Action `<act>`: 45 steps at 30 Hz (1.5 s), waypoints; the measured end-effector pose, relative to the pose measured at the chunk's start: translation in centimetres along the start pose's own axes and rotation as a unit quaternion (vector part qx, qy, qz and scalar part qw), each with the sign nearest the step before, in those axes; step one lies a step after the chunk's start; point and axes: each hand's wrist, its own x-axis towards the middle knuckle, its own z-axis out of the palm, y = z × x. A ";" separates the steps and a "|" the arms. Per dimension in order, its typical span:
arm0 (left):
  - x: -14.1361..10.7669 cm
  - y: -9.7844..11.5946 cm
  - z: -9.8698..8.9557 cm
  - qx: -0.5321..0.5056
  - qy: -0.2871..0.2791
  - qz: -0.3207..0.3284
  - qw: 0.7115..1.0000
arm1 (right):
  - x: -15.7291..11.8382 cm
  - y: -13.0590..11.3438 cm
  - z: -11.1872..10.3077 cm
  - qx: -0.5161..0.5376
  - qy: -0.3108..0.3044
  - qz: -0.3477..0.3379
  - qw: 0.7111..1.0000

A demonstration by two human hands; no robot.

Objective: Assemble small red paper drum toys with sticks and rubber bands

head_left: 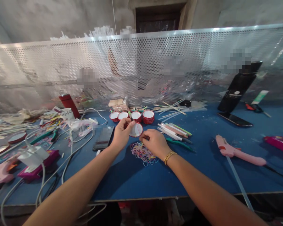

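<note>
My left hand (pixel 122 133) pinches a small round drum-like piece (pixel 136 129) with a white face and a red rim. A short stick with pale and dark bands (pixel 130 115) rises above the same fingers. A thin line crosses the white face. The closed fingertips of my right hand (pixel 155 142) meet at the lower right of its rim; what they pinch is too small to make out. Just below lies a tangled pile of thin multicoloured loops (pixel 142 153). Several similar red-rimmed pieces (pixel 148 117) stand behind my hands, some stacked.
Pens (pixel 173 130) and teal pliers (pixel 180 144) lie right of my hands. Farther right are a pink glue gun (pixel 238 152) and a black stand (pixel 237 91). At left are a phone (pixel 103 138), white cables (pixel 72 152) and a red bottle (pixel 69 105). A perforated metal screen (pixel 155 62) stands behind.
</note>
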 end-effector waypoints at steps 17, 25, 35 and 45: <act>-0.1 -0.3 -0.2 0.059 -0.050 -0.024 0.997 | -0.4 -1.8 -2.3 -0.137 0.084 -0.176 0.971; -0.9 0.0 0.6 0.048 -0.117 -0.039 0.991 | 0.2 -0.5 -2.2 -0.069 0.118 -0.150 0.979; -1.1 0.5 0.6 0.049 -0.148 -0.055 0.986 | 0.3 -0.4 -2.7 -0.011 0.101 -0.130 0.986; -1.4 0.2 1.0 0.020 -0.172 -0.095 0.980 | 0.3 -0.4 -2.5 0.052 0.131 -0.078 0.987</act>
